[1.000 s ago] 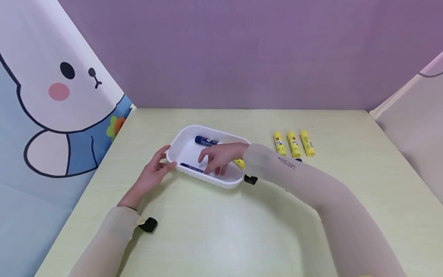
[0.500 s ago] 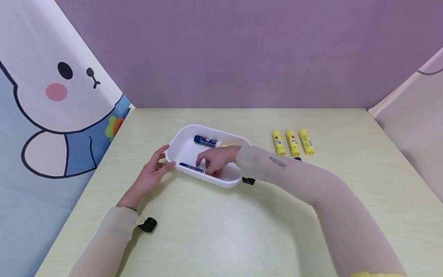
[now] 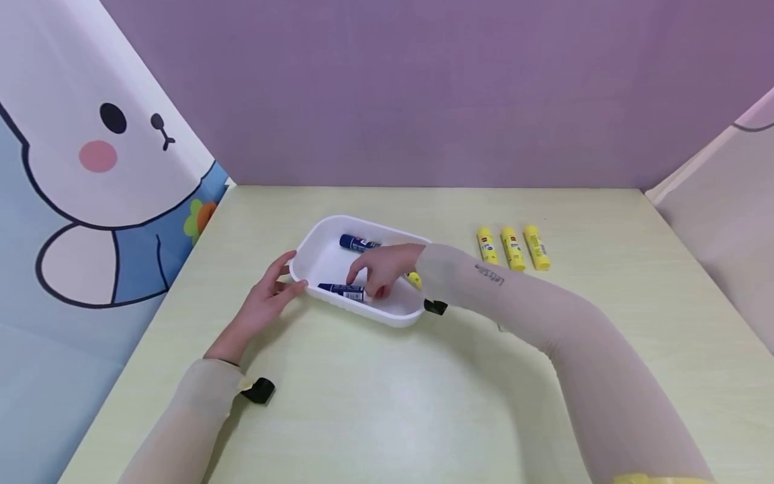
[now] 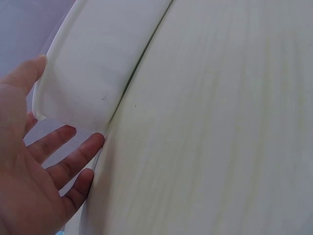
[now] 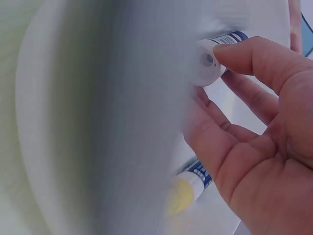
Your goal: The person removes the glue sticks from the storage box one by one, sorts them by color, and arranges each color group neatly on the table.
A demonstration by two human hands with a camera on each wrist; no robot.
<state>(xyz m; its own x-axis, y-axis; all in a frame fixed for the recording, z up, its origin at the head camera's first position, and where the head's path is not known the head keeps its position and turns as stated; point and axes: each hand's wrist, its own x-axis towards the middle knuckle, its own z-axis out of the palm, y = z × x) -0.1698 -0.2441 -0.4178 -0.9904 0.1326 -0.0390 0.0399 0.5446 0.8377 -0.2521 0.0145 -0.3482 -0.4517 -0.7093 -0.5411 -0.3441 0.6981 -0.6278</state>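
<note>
A white plastic tray sits on the table in the head view. My left hand holds its left end, thumb on the near rim and forefinger farther round; the other fingers show spread by the outer wall in the left wrist view. Inside the tray, my right hand pinches the white end of a blue glue stick lying along the near wall. In the right wrist view, thumb and fingertips meet around that glue stick. A second blue glue stick lies by the far wall, partly hidden.
Some yellow shows in the tray behind the right hand. Three yellow glue sticks stand in a row on the table to the right. My right sleeve crosses just in front of them. A purple wall rises behind the table.
My right fingers have drawn together on the near blue glue stick's white end. That stick has rolled, so its barcode now shows. The left hand and tray stay in place.
</note>
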